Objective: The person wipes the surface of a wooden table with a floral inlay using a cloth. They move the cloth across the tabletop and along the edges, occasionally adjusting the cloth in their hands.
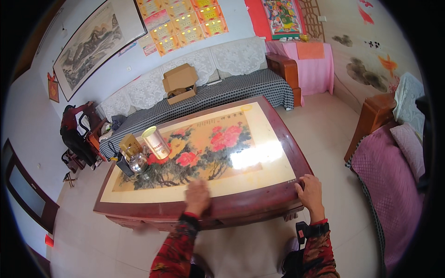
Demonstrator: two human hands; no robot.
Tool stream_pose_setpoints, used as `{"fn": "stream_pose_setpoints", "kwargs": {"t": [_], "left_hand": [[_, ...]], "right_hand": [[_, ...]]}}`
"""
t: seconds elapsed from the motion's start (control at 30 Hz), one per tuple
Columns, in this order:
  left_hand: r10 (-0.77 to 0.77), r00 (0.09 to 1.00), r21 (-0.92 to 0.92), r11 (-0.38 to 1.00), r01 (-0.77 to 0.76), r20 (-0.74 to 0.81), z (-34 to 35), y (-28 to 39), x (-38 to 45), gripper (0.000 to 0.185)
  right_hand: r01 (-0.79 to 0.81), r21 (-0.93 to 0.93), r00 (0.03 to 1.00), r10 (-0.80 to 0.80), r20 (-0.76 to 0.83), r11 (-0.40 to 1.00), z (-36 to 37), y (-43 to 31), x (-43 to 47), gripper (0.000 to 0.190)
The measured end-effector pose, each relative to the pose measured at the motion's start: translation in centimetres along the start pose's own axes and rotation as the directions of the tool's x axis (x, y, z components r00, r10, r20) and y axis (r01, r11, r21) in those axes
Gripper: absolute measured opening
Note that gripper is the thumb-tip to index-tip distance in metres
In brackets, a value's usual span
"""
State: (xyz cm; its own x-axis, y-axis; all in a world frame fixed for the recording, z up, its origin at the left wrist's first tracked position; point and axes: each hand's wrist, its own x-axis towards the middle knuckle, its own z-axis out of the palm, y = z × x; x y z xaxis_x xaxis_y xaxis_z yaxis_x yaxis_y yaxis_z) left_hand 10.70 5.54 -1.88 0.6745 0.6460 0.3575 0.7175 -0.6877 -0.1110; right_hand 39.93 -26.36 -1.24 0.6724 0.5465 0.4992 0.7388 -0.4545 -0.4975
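Note:
A dark red wooden coffee table (250, 207) stands before me, its top bearing a printed picture of peonies (186, 158). My left hand (197, 196), blurred, is over the near edge of the top; its fingers are not distinct. At the near right corner, my right hand (310, 193) touches the table with bent fingers; whether it grips the edge is unclear. Towards the table's far left stand a tall gold canister (156, 143), a shiny metal kettle (138, 163), a yellow-brown box (129, 143) and a dark box (123, 163).
Behind the table runs a long sofa (240, 81) with an open cardboard box (180, 83) on its seat. A pink-covered seat (377, 166) is at the right. Another person (74, 130) bends beside a wooden chair (94, 116) at the far left.

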Motion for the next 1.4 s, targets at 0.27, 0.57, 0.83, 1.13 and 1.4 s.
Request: {"fn": "stream_pose_setpoints", "kwargs": {"t": [0.27, 0.57, 0.83, 1.13, 1.4], "left_hand": [[0.355, 0.916, -0.376, 0.836, -0.400, -0.185, -3.7, 23.5, 1.2, 0.020], [0.337, 0.927, -0.260, 0.892, -0.371, -0.166, -0.1, 14.2, 5.6, 0.024], [-0.228, 0.963, -0.013, 0.973, 0.232, 0.145, -0.8, -11.6, 1.0, 0.033], [-0.657, 0.717, 0.207, 0.754, 0.623, 0.232, -4.6, -19.0, -8.0, 0.043], [0.079, 0.969, -0.131, 0.985, -0.111, -0.232, -2.7, 1.6, -5.8, 0.018]], "right_hand": [[0.029, -0.008, 0.999, -0.029, -0.034, 1.000, 0.6, 0.1, 0.3, 0.031], [0.014, -0.009, 1.000, -0.014, -0.019, 1.000, 0.4, 0.2, 0.4, 0.030], [0.001, 0.006, 1.000, -0.001, -0.024, 1.000, 0.4, 0.2, 0.6, 0.030], [0.038, -0.040, 0.999, -0.038, -0.016, 0.999, 1.0, 0.7, 0.5, 0.028], [0.116, 0.093, 0.993, -0.116, -0.010, 0.989, 1.3, -1.9, -0.7, 0.028]]}}
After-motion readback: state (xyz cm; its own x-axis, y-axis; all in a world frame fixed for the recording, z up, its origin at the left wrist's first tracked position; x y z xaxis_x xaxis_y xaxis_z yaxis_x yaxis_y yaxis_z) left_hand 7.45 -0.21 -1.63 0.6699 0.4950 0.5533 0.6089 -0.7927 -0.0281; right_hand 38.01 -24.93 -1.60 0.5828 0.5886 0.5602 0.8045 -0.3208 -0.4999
